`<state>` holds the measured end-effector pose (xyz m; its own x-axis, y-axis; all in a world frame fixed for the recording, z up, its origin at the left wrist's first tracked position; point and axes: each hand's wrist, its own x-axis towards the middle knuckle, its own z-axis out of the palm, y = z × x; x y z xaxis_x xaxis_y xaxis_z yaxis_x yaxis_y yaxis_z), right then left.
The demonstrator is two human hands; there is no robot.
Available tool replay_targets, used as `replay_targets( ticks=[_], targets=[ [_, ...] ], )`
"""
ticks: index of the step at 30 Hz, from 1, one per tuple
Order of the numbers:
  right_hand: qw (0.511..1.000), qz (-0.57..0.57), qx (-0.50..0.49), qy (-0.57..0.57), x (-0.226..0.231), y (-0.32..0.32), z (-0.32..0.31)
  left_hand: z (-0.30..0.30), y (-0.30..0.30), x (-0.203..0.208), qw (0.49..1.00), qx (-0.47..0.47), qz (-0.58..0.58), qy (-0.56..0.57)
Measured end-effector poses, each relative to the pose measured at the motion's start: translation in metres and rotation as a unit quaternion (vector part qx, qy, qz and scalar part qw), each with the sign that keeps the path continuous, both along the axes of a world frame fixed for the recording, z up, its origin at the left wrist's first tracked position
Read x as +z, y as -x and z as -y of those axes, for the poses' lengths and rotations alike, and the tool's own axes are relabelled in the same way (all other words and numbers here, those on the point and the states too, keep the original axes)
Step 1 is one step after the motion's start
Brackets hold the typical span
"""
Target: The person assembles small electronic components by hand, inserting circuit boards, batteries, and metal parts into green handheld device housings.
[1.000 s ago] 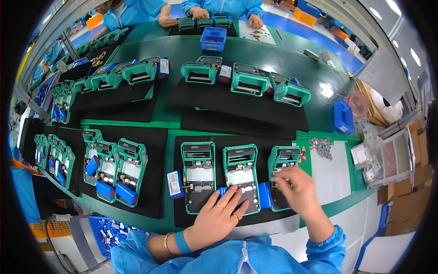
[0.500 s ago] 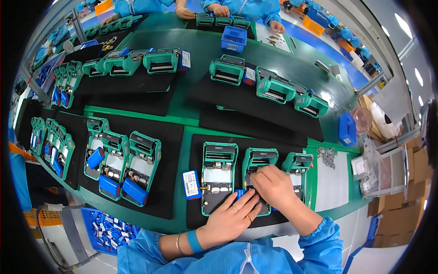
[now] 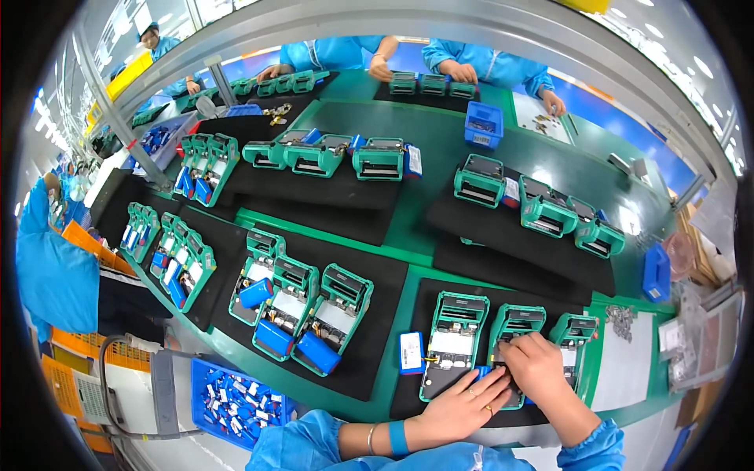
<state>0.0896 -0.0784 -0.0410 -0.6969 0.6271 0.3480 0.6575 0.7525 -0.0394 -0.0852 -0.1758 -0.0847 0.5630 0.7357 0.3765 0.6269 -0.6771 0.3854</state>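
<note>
A green-and-black device housing (image 3: 521, 315), its inside exposed, lies on a black mat with both hands on it. My left hand (image 3: 465, 404) rests across its lower part, fingers stretched out, beside a partly covered blue battery pack (image 3: 484, 372). My right hand (image 3: 536, 363) is bent over the middle of the housing, fingertips drawn together; anything between them is hidden. Left of it lies a similar open housing (image 3: 453, 343), with a blue battery pack (image 3: 411, 352) wired to its side. Another housing (image 3: 575, 330) stands on the right, partly behind my right hand.
More housings with blue packs (image 3: 338, 314) fill the mats to the left and ahead. A blue bin of packs (image 3: 238, 400) sits low at left. Small metal parts (image 3: 620, 322) lie on a white sheet at right, near a blue box (image 3: 656, 272). Co-workers' hands (image 3: 463, 72) work across the table.
The view has swung left and up, so the whole bench appears farther right and lower. Both hands stay on the same housing in nearly the same pose.
</note>
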Motion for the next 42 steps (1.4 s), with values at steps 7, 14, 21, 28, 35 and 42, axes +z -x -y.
replay_targets(
  ticks=[7,14,21,28,35,42],
  targets=[
    [0.999,-0.002,-0.012,-0.030,-0.003,-0.001,-0.004,-0.006,0.002,0.008,1.000,-0.014,0.000,0.019],
    [0.999,0.013,-0.040,-0.025,-0.002,0.004,-0.004,-0.003,0.001,0.009,1.000,-0.011,0.000,0.028],
    [0.999,-0.023,-0.032,-0.033,-0.004,-0.005,-0.003,-0.006,-0.003,0.016,0.999,-0.009,-0.039,-0.007],
    [0.975,-0.208,-0.076,-0.032,0.004,-0.035,0.020,-0.008,0.000,0.020,0.999,0.019,-0.050,-0.013],
    [0.837,-0.371,-0.392,0.092,-0.037,-0.166,0.031,-0.010,-0.010,0.024,0.999,0.019,-0.045,0.022],
    [0.849,-0.342,-0.375,0.147,-0.035,-0.162,0.010,-0.006,-0.012,0.026,0.996,0.048,-0.068,0.017]
  ],
)
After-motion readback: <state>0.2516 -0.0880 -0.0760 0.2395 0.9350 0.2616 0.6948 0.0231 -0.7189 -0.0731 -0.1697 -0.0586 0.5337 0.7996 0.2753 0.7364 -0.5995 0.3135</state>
